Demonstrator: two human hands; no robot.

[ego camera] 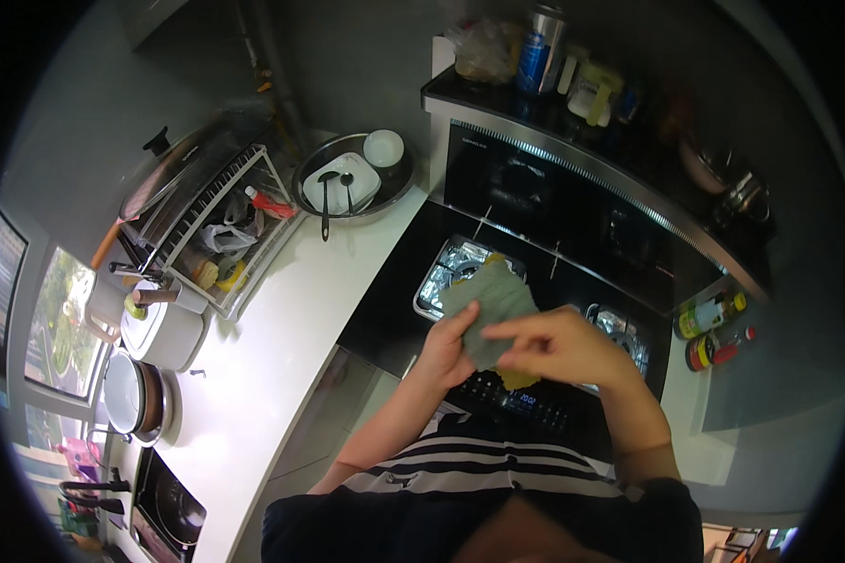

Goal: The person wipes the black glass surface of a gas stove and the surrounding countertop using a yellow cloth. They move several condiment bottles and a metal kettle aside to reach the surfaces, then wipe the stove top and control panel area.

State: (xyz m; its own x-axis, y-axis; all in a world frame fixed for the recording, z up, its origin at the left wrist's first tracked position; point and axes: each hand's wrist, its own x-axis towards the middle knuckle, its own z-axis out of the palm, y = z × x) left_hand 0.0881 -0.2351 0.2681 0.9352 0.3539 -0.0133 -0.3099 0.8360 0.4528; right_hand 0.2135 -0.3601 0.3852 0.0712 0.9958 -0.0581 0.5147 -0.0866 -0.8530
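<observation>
My left hand (453, 346) grips a grey-green cloth (496, 302) by its left edge, with the thumb on top. Yellow parts of the cloth, or of a second one under it, show at its top and bottom. My right hand (562, 345) is at the cloth's right side, its index finger pointing across the cloth; whether it pinches any of it I cannot tell. Both hands are above a black glass gas stove (387, 310). Foil lines the left burner (433, 281), partly hidden by the cloth, and the right burner (609, 320), partly behind my right hand.
A metal basin (303, 186) with dishes and ladles stands at the counter's back corner. Left are a dish rack (243, 299), a white lidded container (158, 341), stacked pots (123, 394) and a sink (144, 507). Bottles (704, 317) lie in view on the right. A shelf (436, 98) holds cans and jars.
</observation>
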